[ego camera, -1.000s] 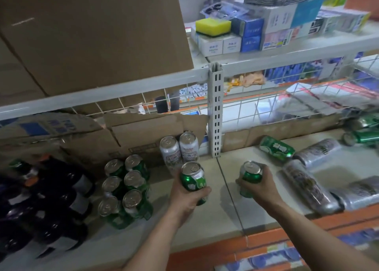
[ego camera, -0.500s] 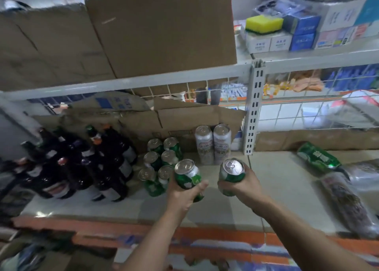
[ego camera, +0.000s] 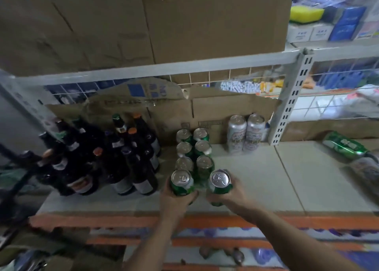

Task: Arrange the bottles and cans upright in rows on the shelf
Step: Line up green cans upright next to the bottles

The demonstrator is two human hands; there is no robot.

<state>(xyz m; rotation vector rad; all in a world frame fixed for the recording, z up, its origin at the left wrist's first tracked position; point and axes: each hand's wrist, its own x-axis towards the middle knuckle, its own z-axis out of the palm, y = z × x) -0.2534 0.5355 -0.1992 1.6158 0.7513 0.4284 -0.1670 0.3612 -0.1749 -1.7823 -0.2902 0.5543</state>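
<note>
The left hand (ego camera: 174,201), low in the centre of the frame, has its fingers curled round the left green can (ego camera: 181,182), held upright by its lower body. Just to its right, the right hand (ego camera: 230,197) wraps the right green can (ego camera: 220,183) the same way. Both cans are gripped from the near side with their tops up, probably so they can go down side by side as the next pair. That pair would sit in front of the standing green cans (ego camera: 192,149), a double file of six running back toward mid-frame. I cannot tell whether the held cans already touch the shelf (ego camera: 256,180).

Left of the file the dark bottles (ego camera: 106,158) crowd together upright. Behind and to the right, two silver cans (ego camera: 246,133) stand beside the slotted post (ego camera: 291,100). At the right edge a toppled green can (ego camera: 344,145) lies on its side and likely needs righting. The shelf is pale with an orange lip (ego camera: 205,221). Cardboard boxes (ego camera: 184,20) fill the tier above, and wire mesh (ego camera: 338,106) backs the bay to the right of the post.
</note>
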